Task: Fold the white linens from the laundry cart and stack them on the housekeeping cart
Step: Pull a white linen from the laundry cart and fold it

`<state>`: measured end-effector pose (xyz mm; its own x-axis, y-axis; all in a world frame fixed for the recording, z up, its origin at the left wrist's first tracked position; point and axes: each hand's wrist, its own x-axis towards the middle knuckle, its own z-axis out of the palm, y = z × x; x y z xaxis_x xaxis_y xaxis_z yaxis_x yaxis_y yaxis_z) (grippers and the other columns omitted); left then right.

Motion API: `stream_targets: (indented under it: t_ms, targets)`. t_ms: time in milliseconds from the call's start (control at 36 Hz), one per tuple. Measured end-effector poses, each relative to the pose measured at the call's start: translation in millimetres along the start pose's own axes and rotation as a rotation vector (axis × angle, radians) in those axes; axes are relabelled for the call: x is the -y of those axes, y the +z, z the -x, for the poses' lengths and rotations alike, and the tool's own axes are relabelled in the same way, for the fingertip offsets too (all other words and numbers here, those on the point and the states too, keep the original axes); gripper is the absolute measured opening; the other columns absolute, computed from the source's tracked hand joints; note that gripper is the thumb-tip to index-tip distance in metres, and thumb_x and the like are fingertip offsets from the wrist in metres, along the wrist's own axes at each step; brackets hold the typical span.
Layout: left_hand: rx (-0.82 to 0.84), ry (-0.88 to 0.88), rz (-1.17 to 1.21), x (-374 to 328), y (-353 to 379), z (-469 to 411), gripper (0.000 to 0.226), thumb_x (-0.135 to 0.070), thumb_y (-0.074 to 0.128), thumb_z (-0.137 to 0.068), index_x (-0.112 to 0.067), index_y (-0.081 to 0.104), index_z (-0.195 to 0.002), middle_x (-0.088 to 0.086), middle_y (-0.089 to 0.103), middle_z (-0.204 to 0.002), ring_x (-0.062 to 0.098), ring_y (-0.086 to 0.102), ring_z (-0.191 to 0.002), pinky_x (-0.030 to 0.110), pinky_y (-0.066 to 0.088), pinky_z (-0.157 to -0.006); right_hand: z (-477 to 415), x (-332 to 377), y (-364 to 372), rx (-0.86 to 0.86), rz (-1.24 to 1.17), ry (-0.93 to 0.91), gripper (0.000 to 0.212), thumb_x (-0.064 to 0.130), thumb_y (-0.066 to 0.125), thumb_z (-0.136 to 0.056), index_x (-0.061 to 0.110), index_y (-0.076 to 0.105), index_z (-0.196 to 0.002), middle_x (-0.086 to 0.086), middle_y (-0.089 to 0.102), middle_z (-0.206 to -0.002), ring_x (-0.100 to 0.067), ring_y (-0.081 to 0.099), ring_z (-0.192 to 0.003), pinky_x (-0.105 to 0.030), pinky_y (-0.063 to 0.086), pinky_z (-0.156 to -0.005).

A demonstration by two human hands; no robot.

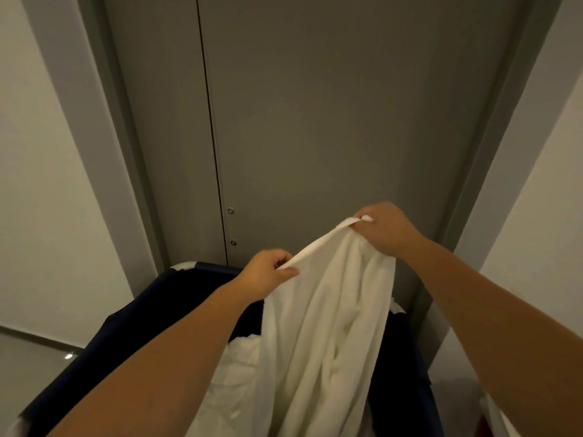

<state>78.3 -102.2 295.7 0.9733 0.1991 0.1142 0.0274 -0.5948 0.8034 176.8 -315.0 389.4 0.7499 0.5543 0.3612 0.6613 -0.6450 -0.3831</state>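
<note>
A white linen is held above the dark laundry cart, its hem pinched by the left hand and right hand.

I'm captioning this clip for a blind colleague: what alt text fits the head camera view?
A person's left hand and right hand hold a white cloth linen up by its hemmed edge above a dark blue fabric laundry cart with more white linens inside. A grey door stands behind.
</note>
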Motion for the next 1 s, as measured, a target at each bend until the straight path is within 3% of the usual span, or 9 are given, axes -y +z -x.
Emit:
stream_targets:
  t_ms: [139, 250, 333, 500, 611, 667, 778, 889, 1000]
  targets:
    - [-0.019, -0.103, -0.024, 34.0, -11.9, 11.6, 0.007, -0.026, 0.07, -0.087, -0.024, 0.064, -0.084, -0.002, 0.064, -0.082, 0.011, 0.06, -0.073, 0.023, 0.046, -0.062, -1.1, -19.4, -33.4, -0.213, -0.083, 0.097, 0.029, 0.021, 0.06, -0.091, -0.002, 0.068, -0.075, -0.015, 0.063, -0.071, -0.028, 0.058, -0.077, -0.025, 0.034, -0.059]
    - [-0.078, -0.215, -0.106, 66.7, -37.9, 26.5, 0.012, -0.027, 0.073, -0.084, -0.018, 0.068, -0.088, 0.003, 0.067, -0.085, 0.02, 0.063, -0.079, 0.029, 0.05, -0.069, 0.6, -37.6, -61.1, -0.356, -0.095, 0.232, 0.028, 0.018, 0.061, -0.092, -0.009, 0.069, -0.095, -0.022, 0.067, -0.092, -0.031, 0.061, -0.091, -0.035, 0.042, -0.08]
    - [-0.146, -0.254, -0.12, 74.8, -63.4, 33.3, 0.013, -0.026, 0.077, -0.08, -0.018, 0.067, -0.079, 0.002, 0.065, -0.077, 0.018, 0.06, -0.072, 0.024, 0.044, -0.059, 2.2, -48.1, -68.4, -0.369, -0.102, 0.318, 0.03, 0.019, 0.058, -0.093, -0.01, 0.068, -0.099, -0.025, 0.065, -0.098, -0.038, 0.06, -0.093, -0.044, 0.047, -0.085]
    - [-0.159, -0.138, -0.124, 37.0, -89.7, 21.9, 0.013, -0.024, 0.079, -0.078, -0.021, 0.067, -0.076, -0.002, 0.064, -0.073, 0.01, 0.056, -0.066, 0.022, 0.041, -0.058, 1.1, -58.2, -53.3, -0.268, -0.096, 0.364, 0.03, 0.02, 0.057, -0.094, -0.009, 0.067, -0.097, -0.023, 0.064, -0.095, -0.04, 0.06, -0.093, -0.042, 0.047, -0.081]
    - [-0.182, -0.043, -0.123, 12.1, -90.7, 13.1, 0.008, -0.024, 0.076, -0.082, -0.023, 0.069, -0.077, -0.009, 0.065, -0.075, 0.003, 0.058, -0.068, 0.016, 0.042, -0.059, 1.5, -59.8, -40.3, -0.131, -0.144, 0.313, 0.014, 0.009, 0.071, -0.084, -0.003, 0.073, -0.091, -0.014, 0.067, -0.09, -0.021, 0.062, -0.078, -0.022, 0.046, -0.072]
    - [-0.198, 0.001, -0.11, 0.5, -85.9, 7.0, 0.004, -0.024, 0.074, -0.083, -0.021, 0.072, -0.084, -0.01, 0.066, -0.079, -0.001, 0.06, -0.072, 0.012, 0.043, -0.06, 1.8, -48.6, -33.0, -0.1, -0.211, 0.271, 0.019, 0.009, 0.08, -0.074, 0.002, 0.074, -0.091, -0.01, 0.068, -0.088, -0.016, 0.06, -0.079, -0.023, 0.046, -0.075]
    - [-0.122, 0.111, -0.098, -23.7, -66.7, -1.8, 0.01, -0.022, 0.072, -0.085, -0.017, 0.077, -0.093, -0.013, 0.064, -0.081, -0.009, 0.058, -0.071, 0.005, 0.04, -0.063, 1.8, -14.0, -8.3, 0.008, -0.272, 0.175, 0.026, 0.018, 0.085, -0.069, 0.014, 0.074, -0.092, -0.001, 0.066, -0.088, -0.008, 0.057, -0.085, -0.003, 0.037, -0.058]
    - [-0.068, 0.192, -0.027, -43.2, -50.1, -6.6, 0.005, -0.017, 0.074, -0.083, -0.02, 0.077, -0.086, -0.005, 0.062, -0.078, -0.004, 0.056, -0.066, 0.006, 0.04, -0.064, 3.4, 17.4, 23.1, 0.157, -0.305, 0.069, 0.03, 0.022, 0.084, -0.071, 0.015, 0.075, -0.099, 0.003, 0.068, -0.096, -0.004, 0.059, -0.093, -0.011, 0.038, -0.075]
    - [-0.048, 0.22, -0.004, -49.8, -47.6, -7.1, 0.011, -0.017, 0.077, -0.081, -0.028, 0.076, -0.079, -0.009, 0.059, -0.072, -0.004, 0.055, -0.063, 0.009, 0.041, -0.065, 5.9, 34.8, 46.3, 0.252, -0.381, 0.043, 0.027, 0.021, 0.081, -0.075, 0.016, 0.075, -0.101, 0.008, 0.067, -0.089, 0.005, 0.057, -0.078, -0.004, 0.038, -0.062]
